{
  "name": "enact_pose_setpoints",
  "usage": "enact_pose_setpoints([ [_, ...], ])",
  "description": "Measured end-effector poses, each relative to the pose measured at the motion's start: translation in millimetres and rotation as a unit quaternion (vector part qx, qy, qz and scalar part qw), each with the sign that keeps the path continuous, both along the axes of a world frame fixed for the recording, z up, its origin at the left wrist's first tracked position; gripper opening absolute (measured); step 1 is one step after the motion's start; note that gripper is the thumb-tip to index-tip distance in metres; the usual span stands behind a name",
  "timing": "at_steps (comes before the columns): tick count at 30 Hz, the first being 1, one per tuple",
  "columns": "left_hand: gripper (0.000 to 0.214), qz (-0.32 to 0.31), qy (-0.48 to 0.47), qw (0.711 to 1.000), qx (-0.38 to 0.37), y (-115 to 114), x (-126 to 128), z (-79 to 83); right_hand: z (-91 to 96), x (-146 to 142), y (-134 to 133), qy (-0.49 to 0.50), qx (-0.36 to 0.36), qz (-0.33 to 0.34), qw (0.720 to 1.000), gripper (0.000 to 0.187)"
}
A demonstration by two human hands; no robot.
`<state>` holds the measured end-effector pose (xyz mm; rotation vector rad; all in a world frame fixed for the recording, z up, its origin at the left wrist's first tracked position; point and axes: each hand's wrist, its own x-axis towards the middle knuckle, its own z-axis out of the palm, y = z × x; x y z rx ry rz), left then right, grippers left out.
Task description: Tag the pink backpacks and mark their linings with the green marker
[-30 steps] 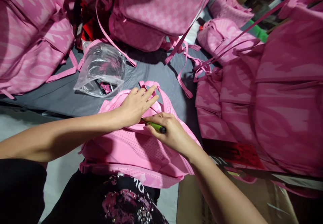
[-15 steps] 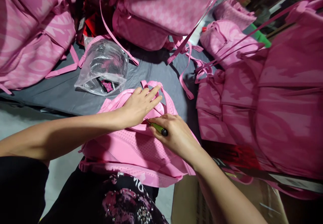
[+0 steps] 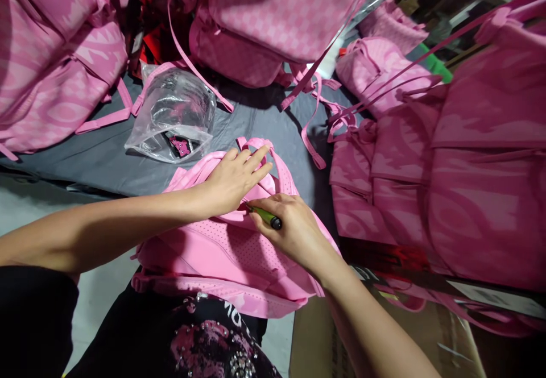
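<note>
A pink backpack [image 3: 205,253] with perforated padding lies in front of me, partly on the table's near edge and against my body. My left hand [image 3: 234,179] rests on its upper part, fingers stretched out and lying flat on the fabric. Close beside it, my right hand [image 3: 285,219] is closed around a small tool with a green handle and black end [image 3: 269,217]. The tool's thin tip points at the fabric by my left palm; what exactly it touches is hidden. A looped pink strap [image 3: 277,162] rises just beyond my left fingertips.
On the grey-covered table [image 3: 256,122], an open clear plastic bag [image 3: 170,116] holds small pink-and-black items. Pink backpacks stand at the left [image 3: 63,71], at the back [image 3: 281,20] and at the right [image 3: 482,156], with straps trailing. A cardboard box [image 3: 319,338] sits below right.
Both hands stay almost where they were on the backpack, with the green-handled tool still in my right hand. The view has shifted very slightly.
</note>
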<state>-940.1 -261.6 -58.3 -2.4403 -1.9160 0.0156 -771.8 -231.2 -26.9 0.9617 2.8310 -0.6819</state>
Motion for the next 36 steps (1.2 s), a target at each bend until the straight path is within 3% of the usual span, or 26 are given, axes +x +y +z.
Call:
enact_pose_setpoints([
  [12, 0.067, -0.003, -0.010, 1.000, 0.003, 2, -3, -0.5, -5.4, 1, -1, 0.014, 0.010, -0.024, 1.000, 0.018],
  [18, 0.102, -0.078, -0.005, 0.995, -0.060, -1, -24, 15.0, -20.8, 11, -8, 0.173, -0.046, -0.066, 0.982, 0.019],
  [22, 0.118, -0.023, 0.027, 0.997, -0.066, -13, -26, 25.9, -30.2, 11, -19, 0.226, -0.038, -0.078, 0.970, 0.020],
  [26, 0.128, 0.026, 0.053, 0.996, -0.061, -18, -21, 23.7, -36.9, 7, -22, 0.243, -0.030, -0.068, 0.967, 0.020],
  [32, 0.122, 0.036, 0.094, 0.992, -0.074, -14, -18, 20.4, -43.3, 0, -20, 0.239, -0.017, -0.062, 0.969, 0.020],
  [36, 0.103, 0.009, 0.082, 0.994, -0.067, -14, -24, 20.5, -44.4, -5, -21, 0.256, -0.052, -0.055, 0.964, 0.022],
])
